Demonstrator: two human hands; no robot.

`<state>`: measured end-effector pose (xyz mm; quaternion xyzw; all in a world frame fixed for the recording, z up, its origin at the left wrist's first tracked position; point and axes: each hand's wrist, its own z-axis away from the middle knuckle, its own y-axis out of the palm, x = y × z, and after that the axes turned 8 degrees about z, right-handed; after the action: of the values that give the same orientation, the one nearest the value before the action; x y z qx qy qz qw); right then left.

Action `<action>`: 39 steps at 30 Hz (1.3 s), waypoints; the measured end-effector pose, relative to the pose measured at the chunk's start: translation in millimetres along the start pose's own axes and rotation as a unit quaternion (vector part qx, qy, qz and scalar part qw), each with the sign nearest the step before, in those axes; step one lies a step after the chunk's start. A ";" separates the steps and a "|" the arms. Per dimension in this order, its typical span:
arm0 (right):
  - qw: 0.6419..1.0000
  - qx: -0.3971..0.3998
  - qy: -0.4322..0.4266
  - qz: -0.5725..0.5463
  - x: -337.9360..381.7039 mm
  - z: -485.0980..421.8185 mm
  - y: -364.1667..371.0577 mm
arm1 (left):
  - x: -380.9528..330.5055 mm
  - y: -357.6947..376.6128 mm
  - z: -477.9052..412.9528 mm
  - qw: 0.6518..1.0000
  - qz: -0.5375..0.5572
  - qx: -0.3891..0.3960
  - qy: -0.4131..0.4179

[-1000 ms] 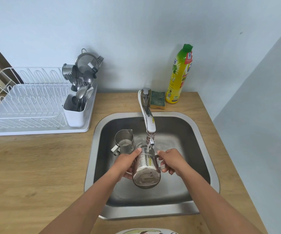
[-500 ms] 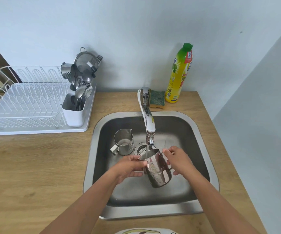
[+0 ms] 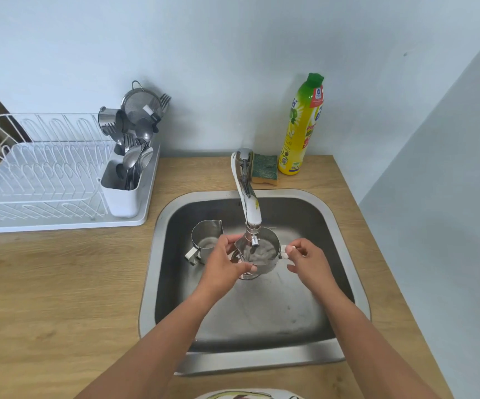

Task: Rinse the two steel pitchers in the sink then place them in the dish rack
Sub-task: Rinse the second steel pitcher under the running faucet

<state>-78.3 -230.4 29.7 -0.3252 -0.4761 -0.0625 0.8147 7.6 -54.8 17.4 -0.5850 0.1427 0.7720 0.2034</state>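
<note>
White dish rack (image 3: 40, 174) far left on wooden counter (image 3: 60, 283), its wire slots bare; white cutlery caddy (image 3: 122, 191) at its right end, stuffed with spoons, forks, a strainer. Steel sink (image 3: 348, 254) set into counter. Second pitcher (image 3: 204, 237) stands upright on the sink floor, left side, handle toward camera-left, just beside the left hand (image 3: 221, 266). Left hand wraps the near side of the held pitcher (image 3: 262, 251), fingers curled around its wall. That pitcher sits upright under the faucet (image 3: 249, 203) spout, water inside. Right hand (image 3: 308, 260) pinches its handle at the right. Sponge (image 3: 265, 169) and yellow dish soap bottle (image 3: 302, 125) behind the sink.
</note>
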 end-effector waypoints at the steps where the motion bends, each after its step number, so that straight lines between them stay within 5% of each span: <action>1: 1.000 0.005 0.002 -0.029 1.2 0.4 2.7 | -0.9 -1.5 1.2 0.999 -0.031 -0.014 0.017; 11: 0.967 0.140 0.070 -0.199 -8.5 -9.2 40.7 | -7.1 -19.0 26.3 0.961 -0.221 -0.086 0.144; 18: 0.970 0.198 0.075 -0.115 -5.6 -6.1 56.3 | -4.1 -28.1 38.8 0.952 -0.247 -0.132 0.126; 24: 0.971 0.215 0.101 -0.013 -6.8 0.5 44.2 | 11.3 -34.6 39.0 0.978 -0.168 -0.124 0.003; 30: 0.969 0.201 0.120 0.074 -9.7 2.8 14.6 | 39.1 -25.5 32.8 0.990 0.036 -0.061 -0.122; 39: 0.988 0.117 0.088 -0.055 -20.0 -10.1 -2.1 | 29.1 -2.6 16.3 0.998 0.019 -0.020 -0.050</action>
<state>-82.5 -242.1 10.9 -0.1946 -0.4240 -0.0791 0.8810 -11.8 -40.7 -6.0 -0.5468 0.1279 0.8068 0.1835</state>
